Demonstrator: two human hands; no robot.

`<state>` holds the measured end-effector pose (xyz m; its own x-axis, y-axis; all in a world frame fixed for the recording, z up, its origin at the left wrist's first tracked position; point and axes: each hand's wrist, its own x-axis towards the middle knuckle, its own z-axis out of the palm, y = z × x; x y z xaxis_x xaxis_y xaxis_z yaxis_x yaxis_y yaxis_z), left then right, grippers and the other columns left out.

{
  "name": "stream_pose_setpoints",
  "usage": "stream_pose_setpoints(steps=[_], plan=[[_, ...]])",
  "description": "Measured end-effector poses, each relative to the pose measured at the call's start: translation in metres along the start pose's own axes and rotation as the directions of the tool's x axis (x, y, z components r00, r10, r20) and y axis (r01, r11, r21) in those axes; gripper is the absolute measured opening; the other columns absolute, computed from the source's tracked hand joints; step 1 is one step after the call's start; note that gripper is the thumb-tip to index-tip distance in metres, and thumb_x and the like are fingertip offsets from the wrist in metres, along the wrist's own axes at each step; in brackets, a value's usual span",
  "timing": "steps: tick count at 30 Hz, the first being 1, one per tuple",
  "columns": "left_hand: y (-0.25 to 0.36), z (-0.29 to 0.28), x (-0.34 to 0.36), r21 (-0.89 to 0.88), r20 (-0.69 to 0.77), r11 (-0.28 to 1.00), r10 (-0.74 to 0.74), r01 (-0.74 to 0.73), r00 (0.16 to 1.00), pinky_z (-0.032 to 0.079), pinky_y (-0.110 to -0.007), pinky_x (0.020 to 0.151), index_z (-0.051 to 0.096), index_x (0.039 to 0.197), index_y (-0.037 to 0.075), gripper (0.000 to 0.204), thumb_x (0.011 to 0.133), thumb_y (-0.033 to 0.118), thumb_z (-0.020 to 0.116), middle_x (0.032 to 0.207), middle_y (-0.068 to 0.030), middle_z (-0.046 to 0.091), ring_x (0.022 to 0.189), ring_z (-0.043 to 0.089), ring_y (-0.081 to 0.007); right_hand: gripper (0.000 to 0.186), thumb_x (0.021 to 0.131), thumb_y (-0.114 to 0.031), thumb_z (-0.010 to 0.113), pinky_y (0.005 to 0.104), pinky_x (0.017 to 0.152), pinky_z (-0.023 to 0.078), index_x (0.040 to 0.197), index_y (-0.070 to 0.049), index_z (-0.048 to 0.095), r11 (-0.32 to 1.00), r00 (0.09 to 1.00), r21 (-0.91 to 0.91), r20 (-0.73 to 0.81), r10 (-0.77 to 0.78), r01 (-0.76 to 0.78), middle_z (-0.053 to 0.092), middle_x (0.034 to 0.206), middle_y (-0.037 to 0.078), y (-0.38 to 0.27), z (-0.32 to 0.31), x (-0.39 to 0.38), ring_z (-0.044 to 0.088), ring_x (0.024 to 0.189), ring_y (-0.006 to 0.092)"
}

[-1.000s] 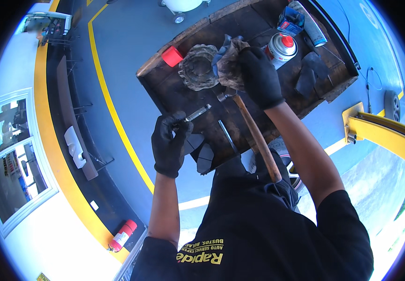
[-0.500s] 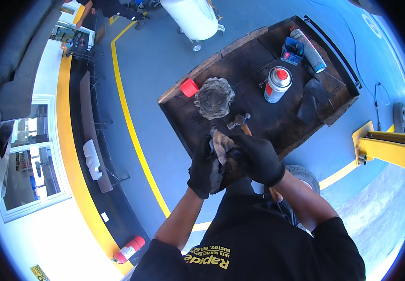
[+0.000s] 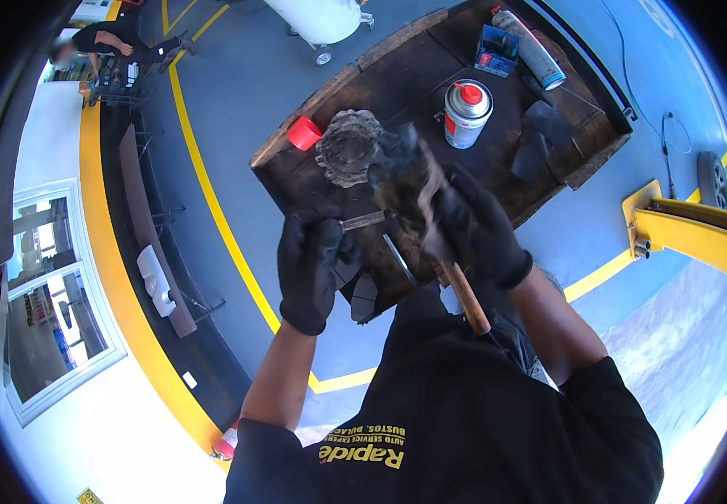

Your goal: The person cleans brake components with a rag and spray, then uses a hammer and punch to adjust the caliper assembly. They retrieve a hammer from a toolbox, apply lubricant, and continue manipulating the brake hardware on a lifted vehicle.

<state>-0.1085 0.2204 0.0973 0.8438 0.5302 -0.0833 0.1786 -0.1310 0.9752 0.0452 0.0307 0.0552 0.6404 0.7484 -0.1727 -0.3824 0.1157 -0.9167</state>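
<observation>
My left hand (image 3: 309, 269), in a black glove, is closed on a slim metal pin (image 3: 365, 220) that points right over the dark workbench (image 3: 473, 193). My right hand (image 3: 483, 227), gloved too, grips a dirty grey-brown rag (image 3: 431, 202), smeared by motion. A hammer's wooden handle (image 3: 467, 302) sticks out below the rag; its head is hidden. Between my hands a thin shiny rod (image 3: 399, 259) lies on the bench. Dark flat pieces (image 3: 364, 296) rest at the near edge. Beyond the pin sits a round, grimy, scallop-edged part (image 3: 350, 148).
On the bench stand a red cap (image 3: 303, 133), a red-topped spray can (image 3: 468, 113) and a blue box (image 3: 496, 50); another can (image 3: 529, 49) lies behind. A white tank on wheels (image 3: 313, 17) and another person (image 3: 120, 42) are farther off. A yellow lift arm (image 3: 687, 231) is at right.
My hands have moved apart. The rag has swung up and right with my right hand, and the pin now shows in my left. The view has shifted, bringing the other person further in.
</observation>
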Motion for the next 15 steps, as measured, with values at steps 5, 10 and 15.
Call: stream_pose_setpoints(steps=[5,10,15], plan=[[0.008,0.034,-0.003,0.237,0.275,0.902,0.294,-0.361,0.915,0.055,-0.031,0.088,0.06,0.127,0.002,0.029,0.104,0.02,0.061,0.112,-0.0081,0.066,0.097,0.067,-0.0174,0.052,0.085,-0.01,0.074,0.0459,0.083,0.054,0.133,0.0,0.056,0.553,0.844,-0.658,0.262,-0.468,0.511,0.062,0.122,0.023,0.004,0.008,-0.003,0.066,0.101,0.0409],[0.009,0.056,-0.023,0.142,0.118,0.985,0.084,-0.1,0.99,0.055,-0.037,0.084,0.058,0.125,0.001,0.028,0.099,0.007,0.068,0.111,-0.0106,0.067,0.095,0.069,-0.0243,0.039,0.093,-0.014,0.07,0.0402,0.084,0.054,0.128,-0.001,0.06,0.337,0.669,-0.692,0.282,-0.688,0.638,0.063,0.12,0.02,0.013,-0.008,0.002,0.067,0.097,0.0365],[-0.001,0.069,-0.029,0.336,0.142,0.868,0.336,-0.364,0.931,0.055,-0.04,0.081,0.059,0.119,-0.002,0.031,0.094,0.007,0.073,0.104,-0.0187,0.067,0.091,0.069,-0.0325,0.03,0.103,-0.02,0.058,0.0342,0.087,0.052,0.127,-0.002,0.06,0.987,0.998,-0.146,0.006,-0.067,0.067,0.064,0.118,0.016,0.008,-0.01,-0.015,0.066,0.097,0.0269]])
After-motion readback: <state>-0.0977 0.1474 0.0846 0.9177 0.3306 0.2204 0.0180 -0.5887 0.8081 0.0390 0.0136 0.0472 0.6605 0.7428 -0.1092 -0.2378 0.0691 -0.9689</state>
